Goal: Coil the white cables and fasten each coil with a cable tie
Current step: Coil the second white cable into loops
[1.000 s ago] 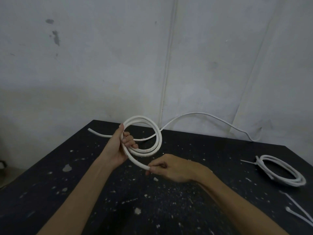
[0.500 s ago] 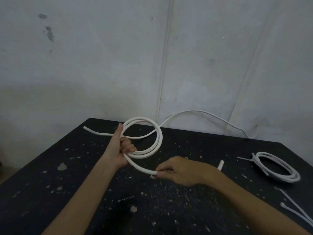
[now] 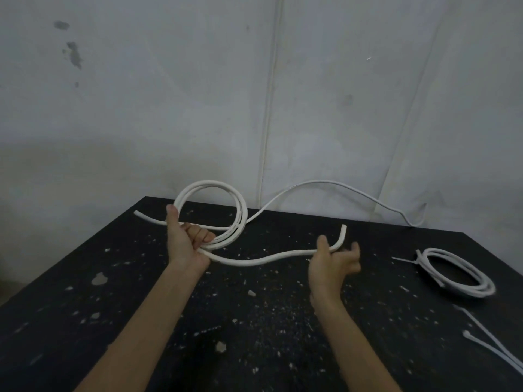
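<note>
Left hand (image 3: pixel 185 244), fingers curled, is gripping the part-wound coil (image 3: pixel 226 190) of white cable above the table (image 3: pixel 254 335). Right of the coil, the right hand (image 3: pixel 331 264) is loosely holding the free tail (image 3: pixel 268 260) between thumb and fingers. Coiling is under way; the tail is likely needing another loop. Farther right are lying a tied coil (image 3: pixel 458 278) and spare cable ties (image 3: pixel 495 352).

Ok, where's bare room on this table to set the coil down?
Free: table left of the left forearm, and between it and the right forearm. Crowded: right edge, with tied coil and loose cable ties.
</note>
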{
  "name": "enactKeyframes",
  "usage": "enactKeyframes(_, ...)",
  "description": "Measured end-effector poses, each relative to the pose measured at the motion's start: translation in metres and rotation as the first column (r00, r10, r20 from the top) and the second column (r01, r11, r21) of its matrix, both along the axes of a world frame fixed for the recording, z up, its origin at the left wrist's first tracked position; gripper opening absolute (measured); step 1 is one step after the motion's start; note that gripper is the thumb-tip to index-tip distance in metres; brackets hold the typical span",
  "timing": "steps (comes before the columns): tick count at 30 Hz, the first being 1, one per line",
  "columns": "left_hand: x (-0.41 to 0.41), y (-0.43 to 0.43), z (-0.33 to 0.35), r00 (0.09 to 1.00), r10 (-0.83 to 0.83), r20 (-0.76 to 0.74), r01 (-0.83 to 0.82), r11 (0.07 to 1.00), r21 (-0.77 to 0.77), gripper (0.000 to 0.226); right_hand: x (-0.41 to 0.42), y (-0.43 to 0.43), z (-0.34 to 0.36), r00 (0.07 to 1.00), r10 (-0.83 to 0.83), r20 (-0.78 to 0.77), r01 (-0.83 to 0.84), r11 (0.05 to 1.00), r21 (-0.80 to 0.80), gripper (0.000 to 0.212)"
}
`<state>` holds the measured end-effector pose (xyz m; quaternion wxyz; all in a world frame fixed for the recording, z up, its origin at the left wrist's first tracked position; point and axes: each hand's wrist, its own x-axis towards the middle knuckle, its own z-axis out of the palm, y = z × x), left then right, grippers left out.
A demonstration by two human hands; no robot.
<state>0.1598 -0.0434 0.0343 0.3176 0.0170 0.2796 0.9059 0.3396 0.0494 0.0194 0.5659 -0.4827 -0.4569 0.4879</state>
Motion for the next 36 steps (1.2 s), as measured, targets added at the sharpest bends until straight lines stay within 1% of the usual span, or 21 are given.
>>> enactKeyframes(1,0.002,-0.001,0.000,1.000,-0.007,-0.009,0.007,1.000,0.001,0.057,-0.001,0.005,0.004,0.987,0.050,-0.153,-0.066,0.993,-0.099,0.066)
enactKeyframes(2,0.003,-0.001,-0.001,1.000,-0.015,-0.022,0.015,1.000,0.000,0.057,-0.002,0.010,0.007,0.946,0.092,-0.310,-0.145,0.978,-0.150,0.056)
enactKeyframes(3,0.005,-0.003,-0.001,0.999,-0.025,-0.038,0.025,1.000,-0.001,0.057,-0.003,0.014,0.009,0.898,0.118,-0.424,-0.203,0.966,-0.161,0.045)
enactKeyframes(4,0.007,-0.004,-0.001,0.998,-0.041,-0.054,0.041,0.999,0.000,0.058,-0.003,0.016,0.012,0.878,0.129,-0.461,-0.218,0.965,-0.146,0.035)
enactKeyframes(5,0.009,-0.005,-0.002,0.996,-0.064,-0.067,0.064,0.998,0.001,0.059,-0.004,0.017,0.014,0.888,0.131,-0.441,-0.205,0.971,-0.124,0.027)
enactKeyframes(7,0.014,-0.007,-0.003,0.987,-0.133,-0.094,0.133,0.991,-0.007,0.061,-0.003,0.020,0.022,0.899,0.124,-0.419,-0.178,0.980,-0.092,0.021)
enactKeyframes(8,0.016,-0.007,-0.003,0.979,-0.172,-0.112,0.171,0.985,-0.022,0.061,-0.001,0.024,0.026,0.887,0.127,-0.443,-0.188,0.978,-0.095,0.021)
enactKeyframes(10,0.019,-0.008,-0.003,0.957,-0.252,-0.143,0.245,0.967,-0.068,0.062,0.003,0.033,0.036,0.823,0.196,-0.534,-0.295,0.949,-0.107,0.021)
enactKeyframes(12,0.022,-0.010,-0.001,0.923,-0.342,-0.177,0.322,0.937,-0.133,0.061,0.007,0.040,0.039,0.745,0.344,-0.571,-0.454,0.889,-0.056,0.023)
enactKeyframes(13,0.023,-0.011,0.000,0.898,-0.390,-0.205,0.357,0.917,-0.179,0.060,0.009,0.042,0.039,0.730,0.427,-0.534,-0.514,0.858,-0.017,0.025)
enactKeyframes(15,0.026,-0.014,0.002,0.839,-0.483,-0.250,0.415,0.865,-0.281,0.058,0.013,0.045,0.042,0.722,0.570,-0.393,-0.595,0.801,0.068,0.028)
enactKeyframes(18,0.034,-0.016,0.001,0.760,-0.600,-0.249,0.486,0.780,-0.395,0.056,0.018,0.047,0.049,0.707,0.690,-0.155,-0.669,0.723,0.170,0.030)
enactKeyframes(20,0.037,-0.016,-0.001,0.733,-0.639,-0.233,0.513,0.745,-0.426,0.055,0.021,0.048,0.052,0.683,0.730,-0.014,-0.712,0.671,0.208,0.030)
enactKeyframes(23,0.041,-0.015,-0.004,0.691,-0.690,-0.214,0.549,0.694,-0.465,0.054,0.020,0.046,0.053,0.631,0.754,0.183,-0.774,0.594,0.219,0.028)
enactKeyframes(26,0.049,-0.013,-0.007,0.592,-0.775,-0.221,0.575,0.599,-0.558,0.053,0.014,0.041,0.048,0.532,0.759,0.375,-0.846,0.492,0.206,0.026)
enactKeyframes(27,0.051,-0.013,-0.007,0.565,-0.794,-0.223,0.574,0.573,-0.585,0.053,0.012,0.038,0.047,0.517,0.745,0.421,-0.854,0.478,0.203,0.026)
enactKeyframes(28,0.052,-0.013,-0.007,0.550,-0.804,-0.227,0.569,0.560,-0.603,0.052,0.010,0.037,0.045,0.524,0.723,0.451,-0.849,0.486,0.207,0.025)
enactKeyframes(30,0.051,-0.012,-0.007,0.563,-0.789,-0.246,0.550,0.580,-0.601,0.052,0.008,0.038,0.040,0.596,0.667,0.447,-0.799,0.544,0.256,0.023)
enactKeyframes(32,0.048,-0.011,-0.008,0.633,-0.725,-0.271,0.517,0.657,-0.549,0.052,0.009,0.042,0.032,0.702,0.580,0.413,-0.709,0.624,0.329,0.020)
enactKeyframes(34,0.045,-0.010,-0.009,0.711,-0.647,-0.277,0.493,0.739,-0.459,0.053,0.008,0.043,0.022,0.798,0.434,0.418,-0.590,0.705,0.394,0.018)
enactKeyframes(36,0.045,-0.008,-0.008,0.761,-0.590,-0.269,0.490,0.795,-0.358,0.051,0.003,0.037,0.009,0.865,0.294,0.406,-0.466,0.773,0.432,0.041)
